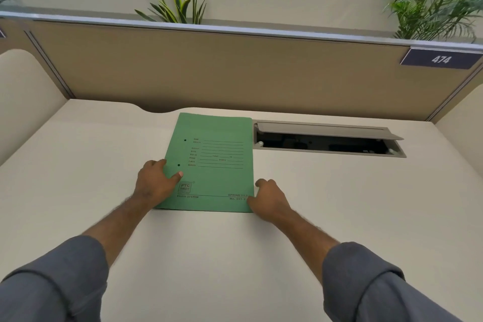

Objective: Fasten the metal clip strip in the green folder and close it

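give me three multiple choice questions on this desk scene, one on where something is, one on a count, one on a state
1. Where is the open cable hatch relative to the green folder?
A. to its right
B. to its left
C. under it

2. How many punched holes show on the folder's cover?
A. none
B. two
C. four

3. What state is the folder in?
A. open flat
B. standing upright
C. closed, lying flat

Answers: 1 A, the hatch starts beside the folder's right edge. 2 B, two dark holes sit near its left edge. 3 C, the printed cover faces up on the desk, left hand and right hand at its edges.
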A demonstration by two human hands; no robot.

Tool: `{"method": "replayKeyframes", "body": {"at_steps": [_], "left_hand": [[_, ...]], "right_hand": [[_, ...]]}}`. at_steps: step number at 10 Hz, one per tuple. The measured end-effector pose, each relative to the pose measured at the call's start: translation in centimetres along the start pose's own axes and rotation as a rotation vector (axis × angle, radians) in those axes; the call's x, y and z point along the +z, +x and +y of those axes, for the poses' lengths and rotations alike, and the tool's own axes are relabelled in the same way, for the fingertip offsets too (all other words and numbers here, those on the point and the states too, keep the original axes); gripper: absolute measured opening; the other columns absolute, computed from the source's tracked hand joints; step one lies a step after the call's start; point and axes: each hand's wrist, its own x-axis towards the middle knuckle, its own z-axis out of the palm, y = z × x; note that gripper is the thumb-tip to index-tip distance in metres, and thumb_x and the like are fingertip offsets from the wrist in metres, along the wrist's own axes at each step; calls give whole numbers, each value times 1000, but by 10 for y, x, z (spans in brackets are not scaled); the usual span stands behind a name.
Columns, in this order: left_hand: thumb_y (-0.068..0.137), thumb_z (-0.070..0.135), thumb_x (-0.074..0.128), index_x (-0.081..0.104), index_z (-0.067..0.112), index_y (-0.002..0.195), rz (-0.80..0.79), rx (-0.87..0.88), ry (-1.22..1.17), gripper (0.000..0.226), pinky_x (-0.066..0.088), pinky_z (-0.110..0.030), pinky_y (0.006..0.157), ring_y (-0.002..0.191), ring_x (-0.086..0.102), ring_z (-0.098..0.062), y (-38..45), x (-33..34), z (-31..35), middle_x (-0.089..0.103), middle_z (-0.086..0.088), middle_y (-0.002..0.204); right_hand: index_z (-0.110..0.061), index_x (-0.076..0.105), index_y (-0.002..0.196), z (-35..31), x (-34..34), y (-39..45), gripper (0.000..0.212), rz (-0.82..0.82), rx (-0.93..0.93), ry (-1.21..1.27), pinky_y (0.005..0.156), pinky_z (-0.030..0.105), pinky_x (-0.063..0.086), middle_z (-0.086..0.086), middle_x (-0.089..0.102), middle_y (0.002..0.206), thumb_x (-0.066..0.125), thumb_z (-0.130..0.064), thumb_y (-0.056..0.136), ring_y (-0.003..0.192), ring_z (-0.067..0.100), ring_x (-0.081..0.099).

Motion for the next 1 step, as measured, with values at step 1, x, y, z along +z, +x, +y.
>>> {"method": "replayKeyframes", "body": {"at_steps": [1], "left_hand": [[86, 45, 64, 45, 7, 138, 107, 166, 131, 67, 46, -47, 100, 123, 49, -34, -24, 3, 21, 54, -17, 134]], "right_hand": [[-11, 47, 131, 19, -14, -16, 49, 214, -65, -104, 92, 41, 50, 10, 51, 130, 55, -33, 88, 112, 30, 56]]}}
